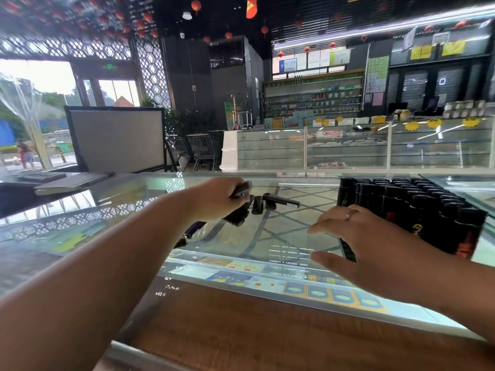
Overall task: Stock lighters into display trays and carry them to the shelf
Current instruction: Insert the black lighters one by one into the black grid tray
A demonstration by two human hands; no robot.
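Observation:
A clear display tray [417, 210] packed with several upright black lighters stands on the glass counter [134, 204] at the right. My right hand [367, 245] hovers at the tray's left end with fingers spread and relaxed, thumb below, a ring on one finger. My left hand [217, 199] is over the middle of the counter and grips black lighters, one poking out above the knuckles and more below the palm. Loose black lighters [270, 203] lie on the glass just beyond that hand. Another dark lighter [194, 228] lies under my left wrist.
A wooden counter edge [241, 330] runs along the front. Cartons show through the glass below. A keyboard [41, 177] and a flat folder [72, 182] sit at the far left. Glass showcases [348, 148] and stocked shelves [313, 99] stand across the aisle.

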